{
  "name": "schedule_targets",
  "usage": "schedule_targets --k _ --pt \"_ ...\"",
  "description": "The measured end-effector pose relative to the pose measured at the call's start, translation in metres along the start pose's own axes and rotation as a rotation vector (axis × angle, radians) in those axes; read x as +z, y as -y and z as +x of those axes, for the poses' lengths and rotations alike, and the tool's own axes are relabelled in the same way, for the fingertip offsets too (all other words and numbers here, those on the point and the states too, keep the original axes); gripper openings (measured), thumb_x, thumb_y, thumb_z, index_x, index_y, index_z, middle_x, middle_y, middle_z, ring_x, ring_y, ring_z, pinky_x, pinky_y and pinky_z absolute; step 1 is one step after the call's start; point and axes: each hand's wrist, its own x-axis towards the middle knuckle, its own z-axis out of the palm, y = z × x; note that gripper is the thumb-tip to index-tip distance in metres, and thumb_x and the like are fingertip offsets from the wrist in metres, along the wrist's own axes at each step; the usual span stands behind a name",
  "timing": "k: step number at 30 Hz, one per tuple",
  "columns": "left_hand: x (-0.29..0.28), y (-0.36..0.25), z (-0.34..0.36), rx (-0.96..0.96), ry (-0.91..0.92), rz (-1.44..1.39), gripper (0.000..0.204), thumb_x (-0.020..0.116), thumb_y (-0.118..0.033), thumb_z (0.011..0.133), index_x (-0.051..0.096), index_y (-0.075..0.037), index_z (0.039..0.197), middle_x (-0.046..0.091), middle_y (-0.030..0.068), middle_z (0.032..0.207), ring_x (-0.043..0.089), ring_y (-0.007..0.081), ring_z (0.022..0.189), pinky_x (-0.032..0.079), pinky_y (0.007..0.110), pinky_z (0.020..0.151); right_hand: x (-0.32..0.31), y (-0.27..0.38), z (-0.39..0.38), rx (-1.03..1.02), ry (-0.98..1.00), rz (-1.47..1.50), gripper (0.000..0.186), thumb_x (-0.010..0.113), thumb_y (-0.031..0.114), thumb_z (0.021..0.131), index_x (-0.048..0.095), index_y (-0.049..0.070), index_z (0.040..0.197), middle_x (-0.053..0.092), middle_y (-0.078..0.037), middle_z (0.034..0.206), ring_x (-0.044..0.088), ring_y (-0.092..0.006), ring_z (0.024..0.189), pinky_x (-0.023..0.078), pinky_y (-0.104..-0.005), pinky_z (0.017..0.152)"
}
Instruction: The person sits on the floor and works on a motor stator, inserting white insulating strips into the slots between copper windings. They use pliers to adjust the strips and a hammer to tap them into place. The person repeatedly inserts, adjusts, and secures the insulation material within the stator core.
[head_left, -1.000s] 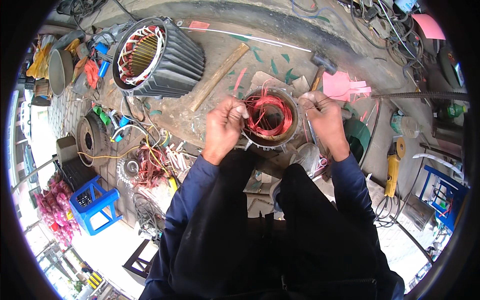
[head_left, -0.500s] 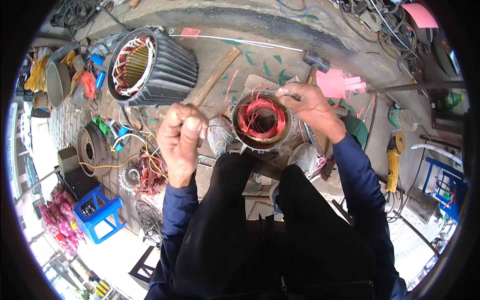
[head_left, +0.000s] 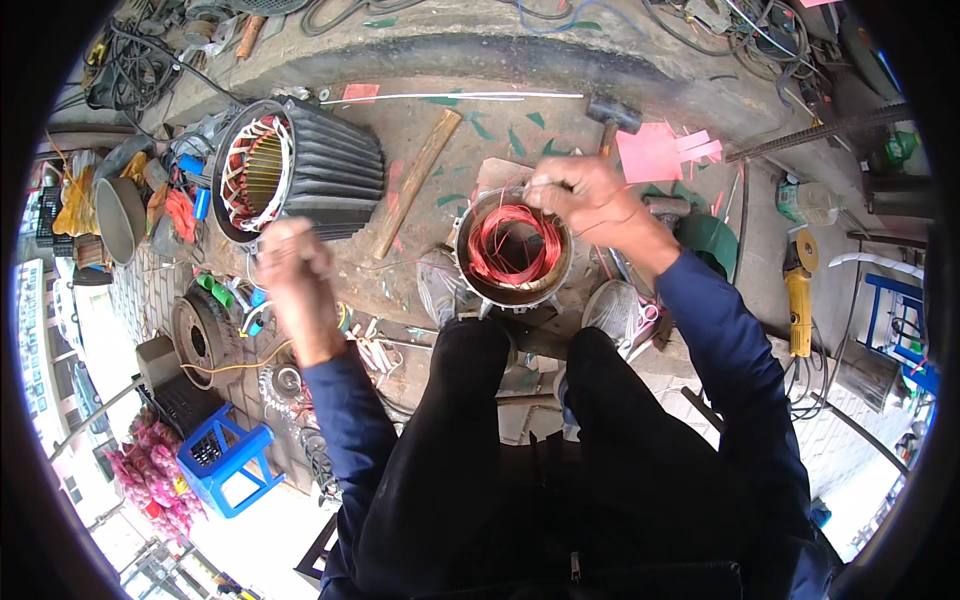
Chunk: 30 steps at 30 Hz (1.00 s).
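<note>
A round motor housing point(head_left: 463, 255) stands between my shoes with its open end up. Inside its rim lies a ring of red copper wire coils point(head_left: 483, 252). My right hand point(head_left: 590, 195) is closed at the far right of the rim, fingertips pinched together; what they pinch is hidden. Blurred by motion, my left hand point(head_left: 297, 280) is held closed, well left of the housing. A thin wire point(head_left: 390, 265) stretches faintly from it toward the coils.
A larger ribbed motor housing point(head_left: 335, 165) lies on its side at the far left, beside a wooden stick point(head_left: 420, 180). Behind my right hand are a hammer point(head_left: 613, 115) and pink sheets point(head_left: 650, 152). A yellow angle grinder point(head_left: 800, 300) lies right, a blue stool point(head_left: 225, 450) left.
My left hand has moved left, away from the housing. My right hand stays by the rim. The whole view has shifted slightly.
</note>
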Motion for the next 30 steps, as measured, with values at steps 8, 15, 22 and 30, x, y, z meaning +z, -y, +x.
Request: schedule_targets --k 8,15,22,30 --pt "0.082 0.093 -0.005 0.01 0.588 0.557 0.02 0.075 -0.006 0.094 0.076 -0.006 0.114 0.072 0.0043 0.091 0.064 0.0156 0.074 0.054 0.03 0.069 -0.035 0.059 0.011 0.018 -0.147 0.22 0.014 0.073 0.008 0.098 0.07 -0.003 0.091 0.066 -0.001 0.076 0.054 -0.0075 0.072 0.047 -0.0286 0.065" --pt "0.11 0.09 0.002 0.29 0.762 0.775 0.016 0.079 -0.006 0.089 0.076 -0.004 0.105 0.077 0.0117 0.099 0.074 0.0292 0.092 0.059 0.038 0.084 -0.061 0.1 0.009 -0.122 -0.321 0.383 0.01 0.069 0.012 0.102 0.074 0.004 0.099 0.068 -0.003 0.079 0.055 -0.0076 0.064 0.043 -0.0256 0.056" --pt "0.109 0.104 0.006 0.155 0.61 0.633 0.008 0.075 -0.005 0.094 0.074 -0.001 0.101 0.076 0.009 0.092 0.072 0.0182 0.086 0.058 0.032 0.08 -0.095 0.061 0.018 0.047 -0.425 0.347 0.019 0.061 0.015 0.103 0.076 0.005 0.107 0.068 0.001 0.083 0.046 -0.0042 0.061 0.032 -0.0204 0.053" --pt "0.108 0.091 0.014 -0.215 0.512 0.208 0.006 0.068 -0.007 0.103 0.068 -0.001 0.103 0.07 0.0008 0.088 0.065 0.008 0.078 0.054 0.025 0.073 0.006 -0.038 0.031 0.185 0.166 -0.092 0.021 0.071 0.012 0.095 0.077 0.0 0.111 0.078 -0.014 0.104 0.074 -0.0235 0.094 0.058 -0.0375 0.086"
